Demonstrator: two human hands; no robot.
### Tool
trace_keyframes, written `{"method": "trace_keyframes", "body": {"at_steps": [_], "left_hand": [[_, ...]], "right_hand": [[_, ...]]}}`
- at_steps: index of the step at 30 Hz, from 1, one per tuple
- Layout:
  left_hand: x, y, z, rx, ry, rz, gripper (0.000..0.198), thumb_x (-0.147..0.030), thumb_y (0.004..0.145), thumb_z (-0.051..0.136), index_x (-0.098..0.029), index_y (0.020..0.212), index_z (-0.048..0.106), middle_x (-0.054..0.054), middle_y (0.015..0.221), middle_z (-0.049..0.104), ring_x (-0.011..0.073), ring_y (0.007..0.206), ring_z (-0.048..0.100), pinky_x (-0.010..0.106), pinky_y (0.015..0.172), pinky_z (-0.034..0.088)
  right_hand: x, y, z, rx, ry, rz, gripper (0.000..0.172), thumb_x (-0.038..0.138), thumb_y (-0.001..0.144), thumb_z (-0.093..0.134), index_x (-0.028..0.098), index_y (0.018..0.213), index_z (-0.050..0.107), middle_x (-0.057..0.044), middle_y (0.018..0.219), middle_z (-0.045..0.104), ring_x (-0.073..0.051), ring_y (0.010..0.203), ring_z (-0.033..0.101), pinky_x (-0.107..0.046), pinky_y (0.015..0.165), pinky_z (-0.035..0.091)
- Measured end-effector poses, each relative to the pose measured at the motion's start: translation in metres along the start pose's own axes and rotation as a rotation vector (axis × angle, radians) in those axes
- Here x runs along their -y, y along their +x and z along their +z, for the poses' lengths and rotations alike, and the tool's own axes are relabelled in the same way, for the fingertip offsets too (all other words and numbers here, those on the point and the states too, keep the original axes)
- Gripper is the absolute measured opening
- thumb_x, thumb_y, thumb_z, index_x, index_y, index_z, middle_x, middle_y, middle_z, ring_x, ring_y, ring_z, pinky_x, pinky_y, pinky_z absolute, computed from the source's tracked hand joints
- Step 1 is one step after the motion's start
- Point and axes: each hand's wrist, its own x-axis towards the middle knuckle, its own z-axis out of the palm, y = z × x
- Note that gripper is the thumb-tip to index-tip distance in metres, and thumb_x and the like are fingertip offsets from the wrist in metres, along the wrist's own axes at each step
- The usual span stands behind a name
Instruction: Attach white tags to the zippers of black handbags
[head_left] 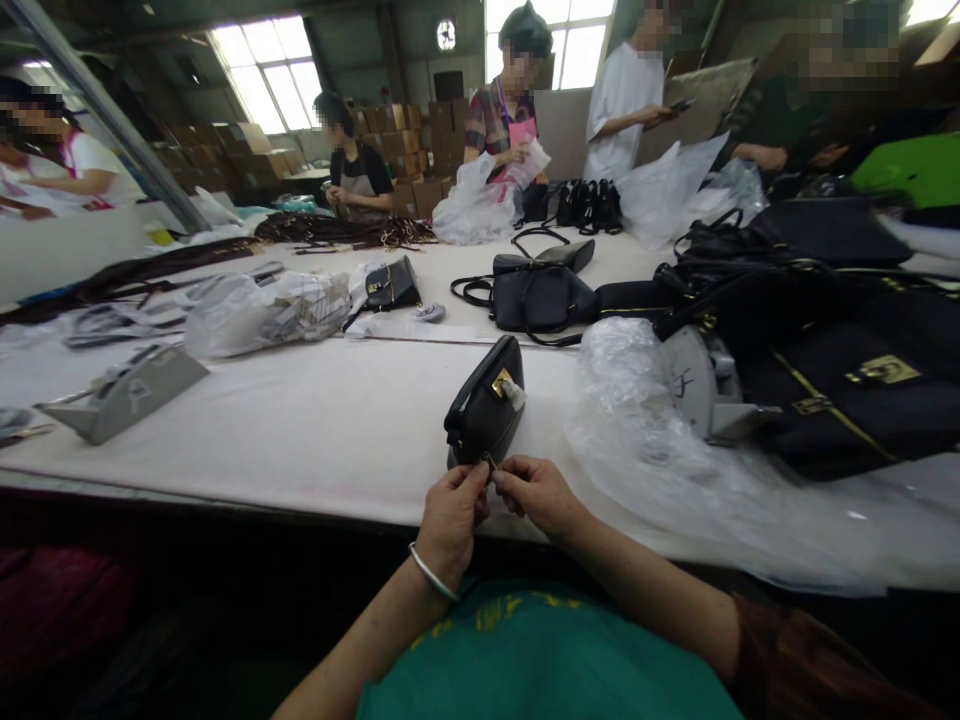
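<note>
A small black handbag (484, 405) with a gold clasp stands on its end at the near edge of the white table (315, 430). My left hand (452, 515), a silver bangle on its wrist, pinches a small metal piece at the bag's near end. Fingertip to fingertip with it, my right hand (536, 495) is closed in a pinch on the same spot. Both hands sit just in front of the table edge.
Crumpled clear plastic (660, 450) and a pile of black bags (840, 370) lie to the right. More black bags (540, 290) and a small one (391, 285) sit mid-table; a grey tool (124, 390) lies left. Several people work at the far side.
</note>
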Motion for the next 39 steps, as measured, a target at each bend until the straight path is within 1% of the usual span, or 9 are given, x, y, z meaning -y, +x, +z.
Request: {"method": "trace_keyframes", "body": {"at_steps": [2, 7, 10, 15, 19, 23, 28, 32, 39], "left_hand": [[-0.001, 0.001, -0.002, 0.029, 0.064, 0.013, 0.04, -0.048, 0.064, 0.08, -0.015, 0.071, 0.057, -0.008, 0.052, 0.043, 0.0046, 0.046, 0.036, 0.02, 0.046, 0.028], [-0.002, 0.004, -0.01, 0.024, 0.391, 0.101, 0.042, -0.056, 0.073, 0.069, -0.015, 0.078, 0.063, -0.006, 0.053, 0.046, 0.0087, 0.049, 0.041, 0.022, 0.047, 0.031], [-0.008, 0.006, -0.011, -0.001, 0.585, 0.14, 0.044, -0.06, 0.075, 0.064, -0.017, 0.084, 0.067, -0.003, 0.055, 0.052, 0.0135, 0.052, 0.046, 0.025, 0.05, 0.036], [-0.024, 0.008, -0.011, -0.09, 1.063, 0.392, 0.036, -0.055, 0.073, 0.06, -0.024, 0.086, 0.074, 0.005, 0.08, 0.073, 0.0263, 0.075, 0.064, 0.034, 0.07, 0.047], [-0.028, 0.014, -0.015, -0.065, 1.099, 0.259, 0.048, -0.066, 0.07, 0.058, -0.026, 0.09, 0.075, 0.004, 0.077, 0.074, 0.0279, 0.076, 0.066, 0.033, 0.067, 0.048], [-0.027, 0.018, -0.018, -0.066, 1.083, 0.196, 0.058, -0.072, 0.067, 0.06, -0.024, 0.095, 0.075, 0.003, 0.074, 0.072, 0.0267, 0.07, 0.064, 0.033, 0.062, 0.045], [-0.027, 0.009, -0.011, -0.086, 1.0, 0.185, 0.064, -0.074, 0.067, 0.06, -0.02, 0.099, 0.073, -0.002, 0.052, 0.057, 0.0212, 0.054, 0.054, 0.03, 0.054, 0.039], [-0.024, 0.006, -0.009, -0.056, 0.889, 0.166, 0.068, -0.075, 0.065, 0.063, -0.018, 0.1, 0.071, -0.001, 0.061, 0.061, 0.0193, 0.058, 0.053, 0.031, 0.059, 0.041], [-0.022, 0.008, -0.009, -0.068, 0.878, 0.157, 0.066, -0.075, 0.065, 0.063, -0.018, 0.097, 0.071, -0.002, 0.059, 0.058, 0.0185, 0.058, 0.051, 0.03, 0.059, 0.039]], "right_hand": [[-0.002, 0.001, -0.003, -0.066, -0.057, -0.009, 0.028, 0.043, 0.079, 0.064, 0.017, 0.069, 0.062, 0.004, 0.05, 0.055, -0.01, 0.044, 0.048, -0.022, 0.044, 0.036], [0.005, -0.012, -0.019, -0.149, -0.449, -0.32, 0.016, 0.021, 0.084, 0.056, 0.019, 0.082, 0.072, -0.003, 0.077, 0.071, -0.017, 0.074, 0.064, -0.028, 0.071, 0.048], [0.012, -0.029, -0.034, -0.178, -0.526, -0.43, 0.017, 0.017, 0.084, 0.056, 0.019, 0.09, 0.072, -0.005, 0.083, 0.071, -0.018, 0.08, 0.065, -0.028, 0.076, 0.049], [0.023, -0.045, -0.095, -0.467, -0.661, -0.527, 0.017, 0.019, 0.089, 0.054, 0.02, 0.094, 0.069, -0.005, 0.087, 0.07, -0.018, 0.083, 0.064, -0.028, 0.08, 0.049], [0.026, -0.036, -0.168, -0.668, -0.954, -0.328, 0.02, 0.017, 0.091, 0.051, 0.018, 0.098, 0.07, -0.008, 0.096, 0.071, -0.019, 0.092, 0.065, -0.029, 0.087, 0.049], [0.024, -0.009, -0.213, -0.576, -1.257, -0.037, 0.026, 0.016, 0.093, 0.047, 0.017, 0.104, 0.071, -0.01, 0.107, 0.07, -0.02, 0.103, 0.063, -0.028, 0.094, 0.046], [0.019, 0.027, -0.223, -0.496, -1.334, 0.067, 0.028, 0.018, 0.092, 0.049, 0.02, 0.108, 0.071, -0.012, 0.112, 0.069, -0.024, 0.103, 0.065, -0.034, 0.088, 0.049], [0.013, 0.044, -0.227, -0.457, -1.362, 0.147, 0.027, 0.016, 0.09, 0.051, 0.017, 0.107, 0.072, -0.016, 0.11, 0.069, -0.027, 0.1, 0.066, -0.037, 0.085, 0.051], [0.007, 0.04, -0.235, -0.525, -1.321, 0.091, 0.03, 0.018, 0.096, 0.041, 0.012, 0.1, 0.071, -0.017, 0.111, 0.067, -0.026, 0.101, 0.064, -0.035, 0.085, 0.048]]}}
